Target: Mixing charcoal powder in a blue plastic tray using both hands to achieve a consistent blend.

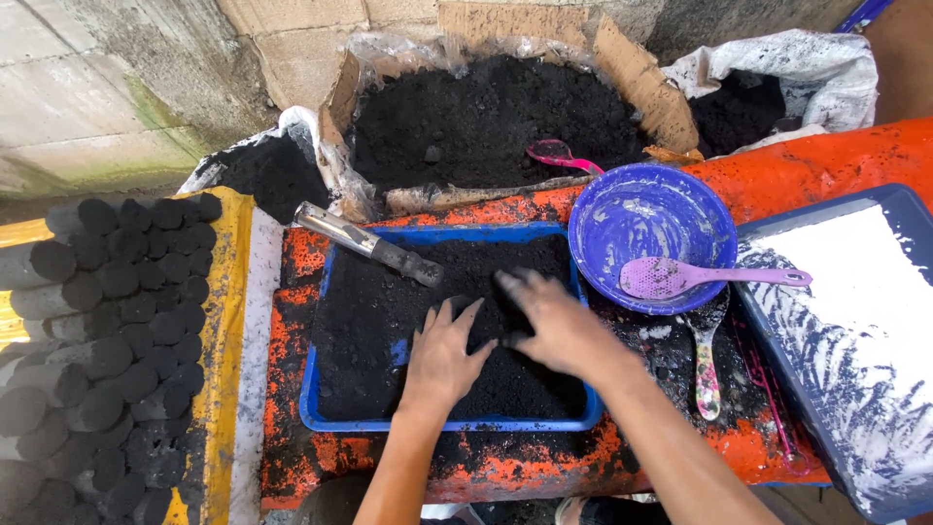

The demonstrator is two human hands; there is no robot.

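Black powder (389,331) fills a blue tray (313,408) on an orange top (505,467), nearest the camera. Left hand (442,355) flat on the powder, fingers spread wide, palm down, holding nothing. Right hand (554,321) just beside it, fingers curled and blackened, pressed into the powder; cannot tell whether any is gripped beneath. Both hands near the tray's middle, almost touching.

Off to the left, black cylinders (107,350) stacked in rows, round ends up, on a yellow sheet (228,321). Off to the right, a second blue tray (904,209) with white powder (855,292), smeared dark toward its near edge. Between the two trays, a stained spoon (707,360) lying on the orange top, handle toward the camera.

Further back, a metal tube (364,241) resting tilted across the first tray's far left corner, dark end over the powder. Right of it, a blue bowl (622,209) streaked white, with a pink spoon (675,277) lying in it, handle out over the rim to the right.

Beyond these, a cardboard box (641,87) lined with plastic and heaped with more black powder, a pink scoop (559,154) stuck in at its near right. Behind the box on both sides, white sacks (816,58) with the same dark stuff, then a concrete wall (97,87)
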